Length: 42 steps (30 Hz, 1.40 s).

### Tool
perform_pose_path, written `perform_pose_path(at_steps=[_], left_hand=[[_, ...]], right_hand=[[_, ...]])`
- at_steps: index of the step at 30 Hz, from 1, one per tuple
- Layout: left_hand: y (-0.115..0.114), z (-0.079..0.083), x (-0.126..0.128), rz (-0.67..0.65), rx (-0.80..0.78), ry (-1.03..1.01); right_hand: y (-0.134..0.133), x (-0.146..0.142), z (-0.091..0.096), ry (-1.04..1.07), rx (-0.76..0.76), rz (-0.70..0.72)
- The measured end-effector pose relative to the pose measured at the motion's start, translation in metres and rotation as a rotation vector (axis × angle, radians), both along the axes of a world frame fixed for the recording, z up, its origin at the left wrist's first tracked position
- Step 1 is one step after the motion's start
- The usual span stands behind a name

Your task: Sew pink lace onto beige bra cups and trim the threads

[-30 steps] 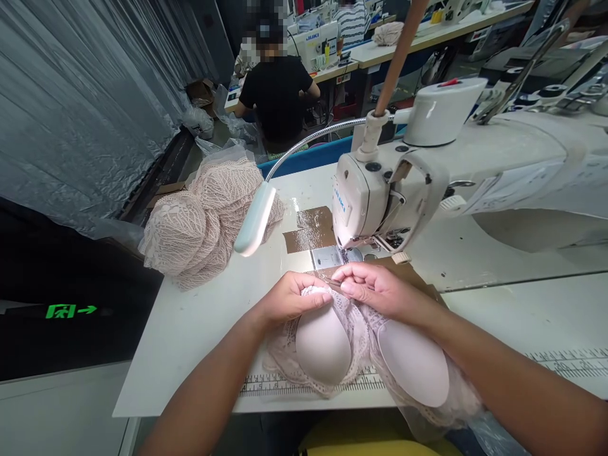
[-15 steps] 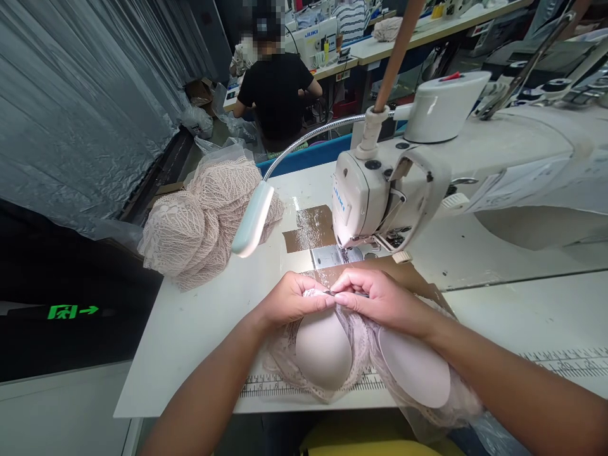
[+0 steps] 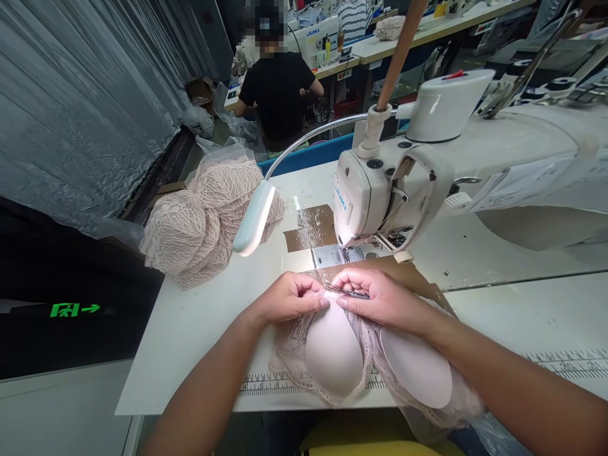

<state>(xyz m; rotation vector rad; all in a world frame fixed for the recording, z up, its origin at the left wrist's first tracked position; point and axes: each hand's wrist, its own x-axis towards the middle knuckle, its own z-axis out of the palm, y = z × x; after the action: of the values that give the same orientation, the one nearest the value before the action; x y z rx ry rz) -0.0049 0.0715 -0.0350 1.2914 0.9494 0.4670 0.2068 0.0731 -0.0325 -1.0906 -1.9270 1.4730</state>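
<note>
A pale pink lace bra (image 3: 332,351) lies cups-up on the white sewing table (image 3: 199,323) in front of me. My left hand (image 3: 287,297) pinches the top edge of its left cup, fingers closed on the lace. My right hand (image 3: 375,297) is closed on a thin metal tool, thread snips or tweezers (image 3: 346,291), whose tip meets the same lace edge beside my left fingers. The right cup (image 3: 418,373) lies under my right forearm. The needle area of the white Juki sewing machine (image 3: 375,196) is just beyond both hands.
A pile of similar pink lace bras (image 3: 204,215) sits at the table's left rear. A gooseneck lamp (image 3: 254,218) hangs over the table. A ruler strip (image 3: 270,383) runs along the front edge. A person in a black shirt (image 3: 280,95) sits at another machine behind.
The bra has slid slightly toward me and to the right. My hands stay together at the cup's top edge, with the metal tool now more visible.
</note>
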Motion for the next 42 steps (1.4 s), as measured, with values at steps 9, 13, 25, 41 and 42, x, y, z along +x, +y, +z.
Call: perform_pose_path(at_steps=[9,13,25,41,42], left_hand=[[0.0,-0.001,0.004,0.021,-0.026,-0.011],[0.0,-0.004,0.006,0.01,-0.019,0.001],[-0.001,-0.002,0.009,-0.004,-0.029,-0.042],[0.0,0.026,-0.028,0.175,0.325,0.293],[-0.004,0.028,-0.024,0.196,0.402,0.313]], right_hand=[[0.008,0.01,0.001,-0.02,0.017,0.09],[0.008,0.008,0.005,-0.059,0.003,0.124],[0.004,-0.001,-0.001,0.093,-0.136,0.027],[0.003,0.001,0.0,-0.06,-0.236,-0.038],[0.002,0.001,0.001,-0.055,-0.213,-0.042]])
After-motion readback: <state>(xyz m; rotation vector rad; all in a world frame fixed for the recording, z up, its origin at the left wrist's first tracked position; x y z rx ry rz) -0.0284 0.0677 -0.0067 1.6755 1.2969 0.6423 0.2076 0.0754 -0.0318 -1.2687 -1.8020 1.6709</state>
